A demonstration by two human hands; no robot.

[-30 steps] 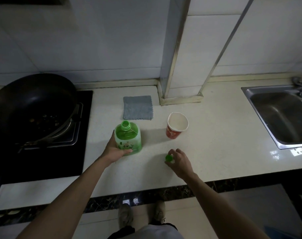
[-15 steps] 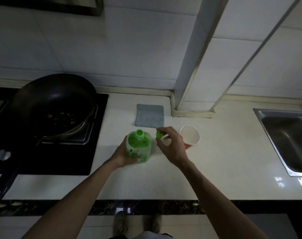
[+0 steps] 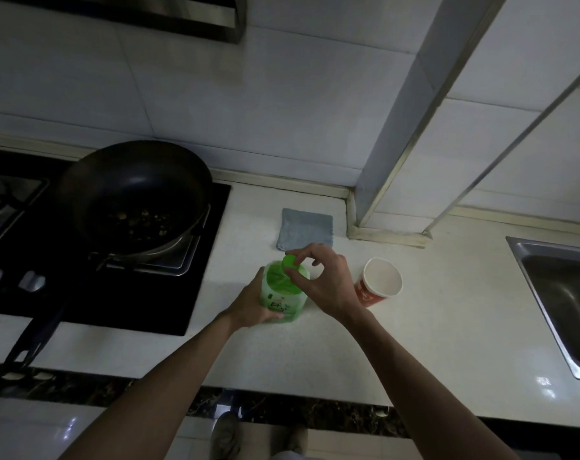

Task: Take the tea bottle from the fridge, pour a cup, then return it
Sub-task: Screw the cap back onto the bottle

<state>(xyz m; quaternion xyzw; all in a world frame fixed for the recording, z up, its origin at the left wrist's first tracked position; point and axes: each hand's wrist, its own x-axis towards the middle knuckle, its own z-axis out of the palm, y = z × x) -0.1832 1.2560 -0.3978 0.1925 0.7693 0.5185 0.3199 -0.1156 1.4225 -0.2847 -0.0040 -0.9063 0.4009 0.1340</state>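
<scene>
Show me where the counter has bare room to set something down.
Widest bare patch: counter between the cup and the sink. Crowded: bottle, cap, cloth, left hand and right hand cluster beside the stove.

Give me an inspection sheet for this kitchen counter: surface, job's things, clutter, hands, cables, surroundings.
Surface: pale countertop, bottle and cup standing on it.
Job's things: green tea bottle upright; green cap at its mouth; red paper cup upright to its right, apart.
Clutter: grey cloth behind the bottle; dark wok on the stove.
Hands: left hand grips the bottle's side; right hand pinches the cap.
Cables: nothing seen.
Surroundings: steel sink at right; tiled wall behind.
</scene>
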